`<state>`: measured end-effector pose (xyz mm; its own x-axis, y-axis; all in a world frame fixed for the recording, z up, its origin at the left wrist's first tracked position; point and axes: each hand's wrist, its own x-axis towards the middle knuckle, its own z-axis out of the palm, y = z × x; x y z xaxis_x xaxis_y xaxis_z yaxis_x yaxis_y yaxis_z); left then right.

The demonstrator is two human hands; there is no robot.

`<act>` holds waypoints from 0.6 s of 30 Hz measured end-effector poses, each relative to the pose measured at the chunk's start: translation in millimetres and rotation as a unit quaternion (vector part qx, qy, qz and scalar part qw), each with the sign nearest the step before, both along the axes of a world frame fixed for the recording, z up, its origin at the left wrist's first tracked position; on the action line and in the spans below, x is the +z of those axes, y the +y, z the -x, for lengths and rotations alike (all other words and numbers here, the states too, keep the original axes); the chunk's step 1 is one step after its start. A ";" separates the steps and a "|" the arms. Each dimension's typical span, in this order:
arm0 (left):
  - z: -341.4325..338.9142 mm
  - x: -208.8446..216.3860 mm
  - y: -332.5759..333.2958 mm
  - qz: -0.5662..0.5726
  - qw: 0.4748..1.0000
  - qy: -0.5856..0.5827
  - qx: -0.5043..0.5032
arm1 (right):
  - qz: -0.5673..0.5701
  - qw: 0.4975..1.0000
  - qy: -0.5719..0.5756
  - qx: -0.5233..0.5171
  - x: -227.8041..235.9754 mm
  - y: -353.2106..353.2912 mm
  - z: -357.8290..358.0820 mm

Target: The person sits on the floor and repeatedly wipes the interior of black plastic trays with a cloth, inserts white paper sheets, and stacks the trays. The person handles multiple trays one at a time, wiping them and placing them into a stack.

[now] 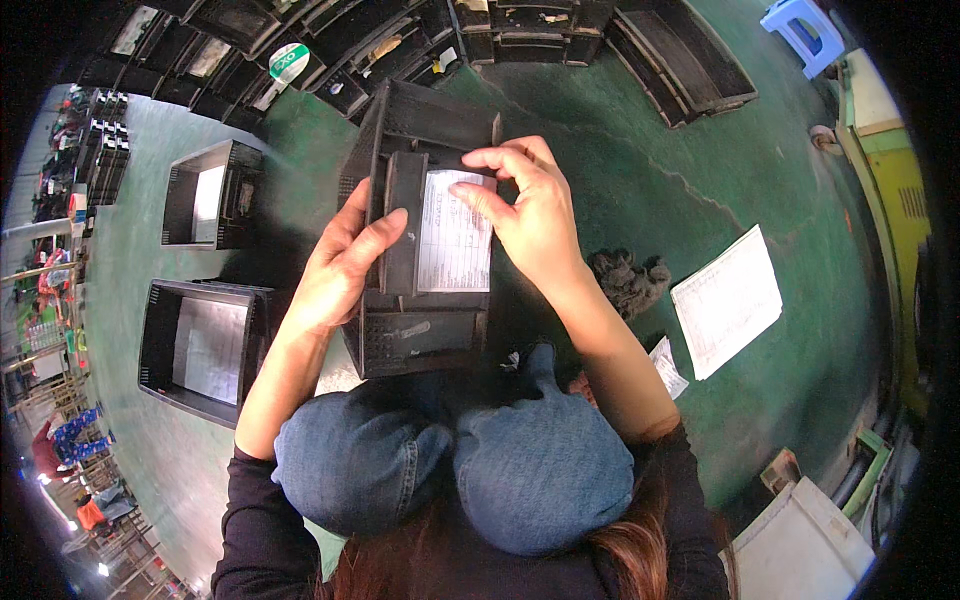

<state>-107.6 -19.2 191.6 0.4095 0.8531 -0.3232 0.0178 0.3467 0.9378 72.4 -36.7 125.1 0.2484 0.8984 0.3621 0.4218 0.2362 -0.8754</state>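
A black plastic crate [400, 335] stands tipped up in front of my knees. A white printed sheet with lines and some handwriting [457, 245] lies against its side panel. My left hand [345, 255] grips the crate's left edge, thumb on the front face and fingers wrapped behind. My right hand [530, 200] is over the sheet's upper right corner. Its thumb tip touches the paper, and its bent index finger is apart from the thumb, near the crate's wall. The other right fingers curl behind and are partly hidden.
Two black crates with white sheets, an upper [215, 195] and a lower [195, 345], stand at left. More crates [685, 60] line the far side. A paper stack [728, 300] and a dark fuzzy bundle [628, 283] lie on the green floor at right. A blue stool [803, 35] is far right.
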 end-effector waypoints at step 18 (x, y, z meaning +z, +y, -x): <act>-27.4 -24.0 5.9 -0.043 0.996 0.040 -0.062 | -0.125 0.980 0.099 -0.120 -27.6 -99.7 -78.5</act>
